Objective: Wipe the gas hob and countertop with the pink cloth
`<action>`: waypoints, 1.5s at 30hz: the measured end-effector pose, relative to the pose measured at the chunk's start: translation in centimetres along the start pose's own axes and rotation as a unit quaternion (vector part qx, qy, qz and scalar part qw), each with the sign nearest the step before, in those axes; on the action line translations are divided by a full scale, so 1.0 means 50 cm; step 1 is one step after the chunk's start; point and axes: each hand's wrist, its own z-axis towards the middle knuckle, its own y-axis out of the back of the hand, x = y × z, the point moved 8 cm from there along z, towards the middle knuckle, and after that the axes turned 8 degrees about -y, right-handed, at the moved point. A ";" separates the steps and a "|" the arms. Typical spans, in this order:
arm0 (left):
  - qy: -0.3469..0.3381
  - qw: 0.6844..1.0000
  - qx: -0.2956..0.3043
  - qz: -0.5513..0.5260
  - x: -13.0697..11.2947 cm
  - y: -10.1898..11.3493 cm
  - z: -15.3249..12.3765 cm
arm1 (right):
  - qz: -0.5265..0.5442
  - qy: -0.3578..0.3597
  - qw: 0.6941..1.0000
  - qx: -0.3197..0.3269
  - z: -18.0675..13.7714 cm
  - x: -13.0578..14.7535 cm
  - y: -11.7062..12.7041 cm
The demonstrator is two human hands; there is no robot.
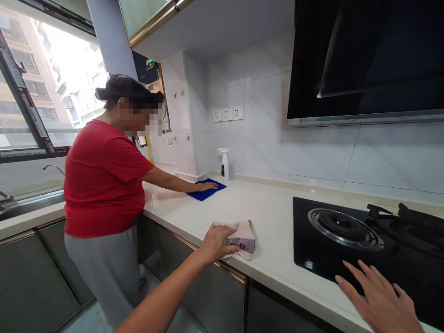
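Note:
My left hand (218, 243) grips a folded pale pink cloth (247, 230) with a purple-grey band, thumb on the near side and fingers over the top. The cloth rests on the white countertop (267, 208), close to its front edge. Over the front of the black gas stove (301, 231) is my right hand (379, 293), fingers spread and nothing held; whether it touches the glass I cannot tell. The round burner (342, 226) lies just beyond those fingers.
At left, a person in a red shirt (104, 171) presses a hand (207, 186) on a blue cloth (201, 194). A white spray bottle (225, 165) stands by the back wall. A dark range hood (367, 60) hangs above the stove. The sink (31, 203) is far left.

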 end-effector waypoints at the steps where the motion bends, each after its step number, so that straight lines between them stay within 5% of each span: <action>1: 0.013 1.000 -0.024 -0.013 0.002 0.003 -0.003 | -0.002 0.000 1.000 0.001 0.000 0.004 0.003; 5: 0.058 0.994 -0.067 -0.064 0.013 0.033 0.003 | -0.004 -0.005 1.000 -0.001 -0.004 0.018 0.017; 9: 0.097 0.972 -0.105 -0.185 0.028 0.116 0.033 | -0.006 -0.006 1.000 0.003 -0.007 0.021 0.019; 13: 0.158 0.965 -0.181 -0.103 0.035 0.199 0.034 | -0.002 -0.004 1.000 0.007 -0.006 0.014 0.013; 19: 0.171 0.982 0.057 0.049 0.028 0.090 0.002 | -0.010 0.000 1.000 0.020 -0.009 0.022 0.021; 23: 0.112 0.981 0.139 0.080 0.019 0.062 -0.021 | -0.017 0.006 1.000 0.004 -0.012 0.028 0.028; 30: 0.117 0.979 0.119 0.121 0.031 0.061 0.003 | -0.013 0.015 1.000 -0.016 -0.017 0.024 0.026; 36: 0.184 0.970 0.116 0.104 0.088 0.027 0.060 | -0.022 0.026 0.999 -0.029 -0.031 0.044 0.046; 41: 0.209 0.966 0.112 0.103 0.150 0.013 0.145 | -0.034 0.031 0.999 -0.018 -0.039 0.056 0.064; 45: 0.195 0.968 0.120 0.101 0.146 -0.014 0.231 | -0.036 0.027 0.999 0.004 -0.036 0.063 0.066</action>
